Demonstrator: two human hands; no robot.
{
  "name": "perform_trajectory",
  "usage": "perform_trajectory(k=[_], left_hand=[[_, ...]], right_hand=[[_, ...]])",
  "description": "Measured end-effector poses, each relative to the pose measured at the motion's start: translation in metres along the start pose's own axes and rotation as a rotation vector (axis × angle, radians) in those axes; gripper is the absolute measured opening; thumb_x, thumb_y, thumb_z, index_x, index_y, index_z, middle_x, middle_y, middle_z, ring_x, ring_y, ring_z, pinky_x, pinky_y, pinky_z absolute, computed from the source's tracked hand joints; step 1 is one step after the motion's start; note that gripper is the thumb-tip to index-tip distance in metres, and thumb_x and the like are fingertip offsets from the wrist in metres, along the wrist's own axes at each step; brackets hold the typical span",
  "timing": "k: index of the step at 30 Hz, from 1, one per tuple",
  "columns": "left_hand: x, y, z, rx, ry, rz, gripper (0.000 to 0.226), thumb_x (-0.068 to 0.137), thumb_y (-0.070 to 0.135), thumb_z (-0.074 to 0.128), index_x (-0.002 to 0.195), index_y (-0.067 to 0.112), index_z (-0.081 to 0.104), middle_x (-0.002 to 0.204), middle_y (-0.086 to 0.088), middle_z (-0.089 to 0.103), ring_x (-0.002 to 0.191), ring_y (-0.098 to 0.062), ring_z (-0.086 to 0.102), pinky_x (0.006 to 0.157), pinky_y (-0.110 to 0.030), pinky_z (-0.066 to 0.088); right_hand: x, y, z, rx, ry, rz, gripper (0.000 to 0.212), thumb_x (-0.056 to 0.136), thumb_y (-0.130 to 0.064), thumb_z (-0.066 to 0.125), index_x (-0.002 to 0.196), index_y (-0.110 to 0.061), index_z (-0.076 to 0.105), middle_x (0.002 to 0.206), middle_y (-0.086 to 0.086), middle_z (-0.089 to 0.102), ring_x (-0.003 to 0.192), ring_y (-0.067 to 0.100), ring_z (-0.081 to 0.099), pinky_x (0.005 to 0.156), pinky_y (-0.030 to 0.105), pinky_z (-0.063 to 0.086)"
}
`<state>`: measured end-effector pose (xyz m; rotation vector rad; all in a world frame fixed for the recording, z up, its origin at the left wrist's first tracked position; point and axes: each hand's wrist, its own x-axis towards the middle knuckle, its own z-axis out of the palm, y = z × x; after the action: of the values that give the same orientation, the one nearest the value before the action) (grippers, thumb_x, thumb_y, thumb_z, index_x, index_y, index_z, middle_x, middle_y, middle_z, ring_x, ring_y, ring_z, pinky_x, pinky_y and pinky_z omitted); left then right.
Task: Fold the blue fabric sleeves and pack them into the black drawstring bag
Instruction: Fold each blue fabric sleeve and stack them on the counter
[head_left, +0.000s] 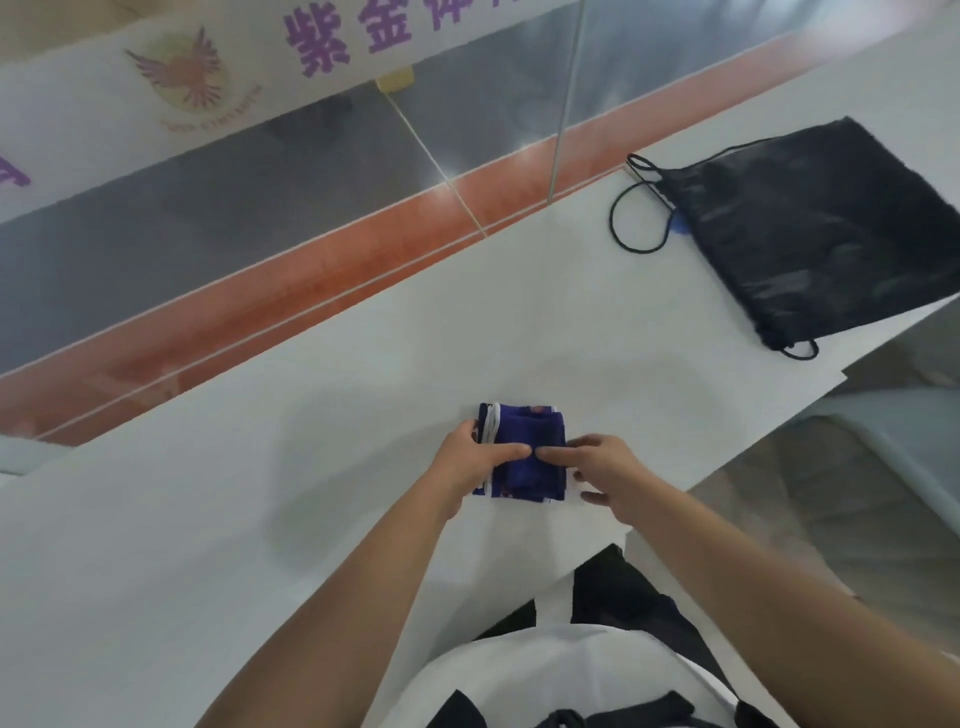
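Note:
A folded bundle of blue fabric sleeves (524, 470) with white trim lies on the white table (363, 415), near its front edge. My left hand (470, 457) grips the bundle's left side, thumb at the trim and fingers laid across the top. My right hand (602, 475) holds its right side, with the index finger pressing the top and meeting the left fingertips. The black drawstring bag (815, 228) lies flat at the far right of the table, well away from both hands, its cord (631, 218) looped out to the left.
The table's right edge runs diagonally close to my right hand, with grey floor beyond. Behind the table is an orange and grey floor strip, a glass panel and a white banner (208, 78) with purple characters. A small blue scrap (678, 224) peeks out at the bag's mouth.

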<state>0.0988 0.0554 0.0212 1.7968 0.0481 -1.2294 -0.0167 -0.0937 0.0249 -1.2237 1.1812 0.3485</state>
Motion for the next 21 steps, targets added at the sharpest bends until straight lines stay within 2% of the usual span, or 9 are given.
perform_trajectory(k=[3,5,7,8,10,12,15,19,21], left_hand=[[0.0,-0.001,0.041,0.094,-0.103,0.031,0.054,0.074,0.025,0.083,0.121,0.024,0.058,0.111,0.001,0.07,0.096,-0.019,0.071,0.063,-0.026,0.059],[-0.002,-0.004,0.069,0.153,-0.159,0.059,0.052,0.072,0.026,0.082,0.119,0.025,0.059,0.11,0.002,0.071,0.096,-0.019,0.071,0.072,-0.033,0.063],[-0.002,-0.008,0.094,0.218,-0.205,0.079,0.052,0.069,0.029,0.081,0.116,0.028,0.059,0.108,0.004,0.071,0.095,-0.017,0.071,0.079,-0.039,0.063],[-0.001,-0.009,0.108,0.255,-0.229,0.086,0.054,0.068,0.031,0.081,0.117,0.03,0.059,0.108,0.005,0.071,0.096,-0.017,0.07,0.081,-0.04,0.063],[0.0,-0.009,0.123,0.306,-0.246,0.104,0.059,0.064,0.036,0.079,0.119,0.032,0.058,0.11,0.006,0.07,0.097,-0.017,0.069,0.083,-0.041,0.062],[0.001,-0.007,0.14,0.333,-0.276,0.108,0.059,0.064,0.037,0.079,0.119,0.033,0.057,0.11,0.006,0.069,0.098,-0.018,0.069,0.084,-0.042,0.062],[-0.001,-0.001,0.159,0.319,-0.306,0.062,0.05,0.077,0.025,0.079,0.121,0.028,0.056,0.109,0.005,0.067,0.098,-0.017,0.067,0.082,-0.037,0.062],[0.0,0.009,0.178,0.201,-0.406,0.074,0.052,0.082,0.017,0.077,0.128,0.025,0.055,0.12,-0.002,0.067,0.106,-0.022,0.068,0.085,-0.037,0.061],[0.002,0.018,0.189,0.103,-0.481,0.122,0.049,0.085,0.022,0.075,0.129,0.028,0.055,0.122,-0.001,0.069,0.108,-0.021,0.068,0.083,-0.032,0.06]], right_hand=[[-0.015,0.04,-0.033,0.08,0.136,0.007,0.079,0.061,-0.043,0.091,0.124,-0.011,0.057,0.119,0.007,0.063,0.098,0.019,0.059,0.071,0.03,0.044],[-0.024,0.067,-0.05,0.179,0.228,0.049,0.108,0.038,-0.054,0.093,0.13,-0.021,0.048,0.129,0.007,0.053,0.112,0.026,0.056,0.083,0.037,0.047],[-0.026,0.091,-0.065,0.382,0.213,0.07,0.122,0.03,-0.049,0.097,0.135,-0.029,0.039,0.133,0.008,0.051,0.118,0.029,0.056,0.097,0.049,0.05],[-0.026,0.103,-0.075,0.49,0.182,0.088,0.121,0.035,-0.041,0.099,0.137,-0.03,0.036,0.135,0.009,0.053,0.118,0.031,0.058,0.099,0.052,0.05],[-0.032,0.112,-0.084,0.625,0.093,0.097,0.106,0.05,-0.024,0.097,0.139,-0.02,0.04,0.13,0.013,0.062,0.108,0.032,0.068,0.089,0.049,0.056],[-0.038,0.117,-0.098,0.632,0.031,0.056,0.083,0.062,-0.02,0.09,0.134,-0.01,0.052,0.118,0.013,0.072,0.099,0.03,0.073,0.08,0.042,0.059],[-0.044,0.116,-0.115,0.594,0.069,-0.011,0.055,0.074,-0.016,0.081,0.125,-0.006,0.062,0.108,0.013,0.076,0.092,0.028,0.075,0.071,0.034,0.059],[-0.051,0.105,-0.14,0.535,0.201,-0.091,0.049,0.072,-0.009,0.085,0.115,-0.011,0.062,0.11,0.013,0.072,0.096,0.03,0.072,0.078,0.041,0.062],[-0.054,0.096,-0.156,0.503,0.252,-0.146,0.05,0.072,-0.011,0.085,0.115,-0.015,0.06,0.109,0.01,0.072,0.096,0.028,0.071,0.078,0.04,0.062]])
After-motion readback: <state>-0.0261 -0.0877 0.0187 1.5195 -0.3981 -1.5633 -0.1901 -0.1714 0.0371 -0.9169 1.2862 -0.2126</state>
